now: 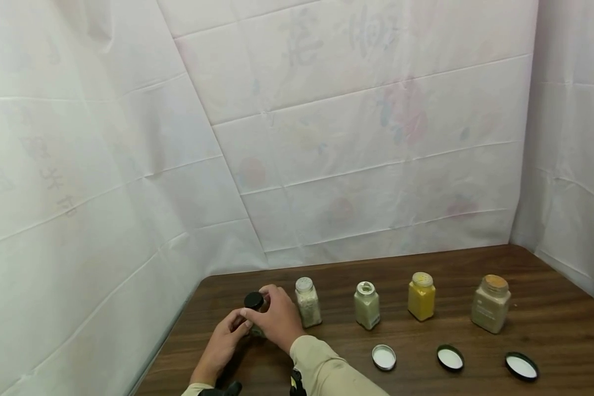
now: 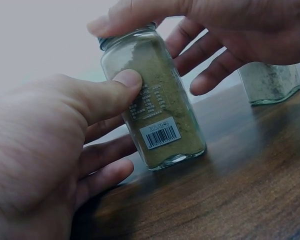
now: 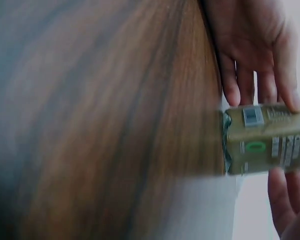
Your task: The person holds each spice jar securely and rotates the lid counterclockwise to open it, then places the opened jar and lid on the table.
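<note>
A square glass spice jar [image 2: 162, 107] of greenish-brown powder, with a barcode label, is between my two hands at the left of the table. My left hand [image 1: 221, 344] grips its side, the thumb pressed on the glass. At the top, my right hand [image 1: 281, 316] holds the black lid [image 1: 254, 300] between thumb and fingers. The lid is on the jar. Whether the jar's base touches the wood cannot be told. Just right of my right hand stands a jar of pale powder [image 1: 309, 309] with a perforated top.
Farther right stand a pale green jar [image 1: 367, 311], a yellow jar [image 1: 421, 302] and a wider brown jar [image 1: 491, 311], all without lids. In front of them lie three loose lids, a left one [image 1: 384, 357], a middle one [image 1: 450, 358] and a right one [image 1: 522, 367]. White sheeting [image 1: 356, 165] surrounds the table.
</note>
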The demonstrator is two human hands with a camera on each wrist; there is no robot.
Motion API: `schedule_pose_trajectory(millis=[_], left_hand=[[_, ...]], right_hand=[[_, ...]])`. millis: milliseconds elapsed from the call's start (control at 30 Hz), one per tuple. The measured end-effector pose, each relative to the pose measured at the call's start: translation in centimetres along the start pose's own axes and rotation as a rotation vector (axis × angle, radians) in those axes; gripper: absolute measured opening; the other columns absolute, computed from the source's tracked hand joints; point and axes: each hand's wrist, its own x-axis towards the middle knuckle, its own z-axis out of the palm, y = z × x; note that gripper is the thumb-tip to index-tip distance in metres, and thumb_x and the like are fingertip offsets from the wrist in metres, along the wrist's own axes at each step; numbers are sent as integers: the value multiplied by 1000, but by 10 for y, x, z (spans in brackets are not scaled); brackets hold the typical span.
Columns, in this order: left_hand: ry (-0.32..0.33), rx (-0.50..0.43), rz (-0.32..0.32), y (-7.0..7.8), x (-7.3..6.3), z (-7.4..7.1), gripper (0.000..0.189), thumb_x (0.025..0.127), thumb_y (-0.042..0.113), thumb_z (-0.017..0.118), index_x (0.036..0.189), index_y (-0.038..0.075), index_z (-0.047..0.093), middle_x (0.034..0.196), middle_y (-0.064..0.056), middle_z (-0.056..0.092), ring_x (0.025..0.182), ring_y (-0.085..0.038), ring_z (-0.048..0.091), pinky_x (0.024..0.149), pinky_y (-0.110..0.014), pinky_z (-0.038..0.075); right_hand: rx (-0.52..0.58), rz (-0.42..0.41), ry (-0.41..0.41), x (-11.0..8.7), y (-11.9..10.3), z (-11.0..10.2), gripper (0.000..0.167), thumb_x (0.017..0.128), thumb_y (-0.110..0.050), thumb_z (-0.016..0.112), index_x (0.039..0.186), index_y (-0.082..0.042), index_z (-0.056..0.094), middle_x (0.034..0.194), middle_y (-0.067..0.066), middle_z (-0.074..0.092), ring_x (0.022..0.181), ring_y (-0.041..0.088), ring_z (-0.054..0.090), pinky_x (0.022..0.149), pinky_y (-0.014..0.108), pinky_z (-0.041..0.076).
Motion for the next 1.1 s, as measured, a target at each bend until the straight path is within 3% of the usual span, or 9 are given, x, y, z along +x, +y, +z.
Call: schedule_pose_trajectory(millis=[200,333,833,1100], left_hand=[[-14,2,0,-2,-1,-1,40,100,17,62,135,-1,55,131,-13,62,109,-13,60,87,-30,50],[-26,-7,7,-2,-1,-1,42,101,18,62,136,-2,54,133,-15,61,110,-13,60,87,-30,50],[-100,-26,16,1,1,-9,45,102,16,60,140,-7,49,135,-20,59,110,-12,60,88,-30,50],[-153,-3,8,2,2,-9,49,103,20,59,143,-5,46,133,-17,60,111,-17,59,90,-30,49]], right_hand=[[-60,-15,64,-1,-6,4,37,87,-51,76,105,-21,61,93,-9,53,74,5,52,67,27,47],[-77,-47,79,0,-6,4,30,88,-44,76,103,-21,64,93,-10,59,76,5,55,66,26,49],[-102,-99,66,2,-7,-2,38,88,-46,74,114,-18,70,96,-5,70,80,9,63,67,26,51],[-139,-148,66,2,-6,-7,27,88,-43,75,99,-20,66,80,-9,65,68,4,59,60,22,48]])
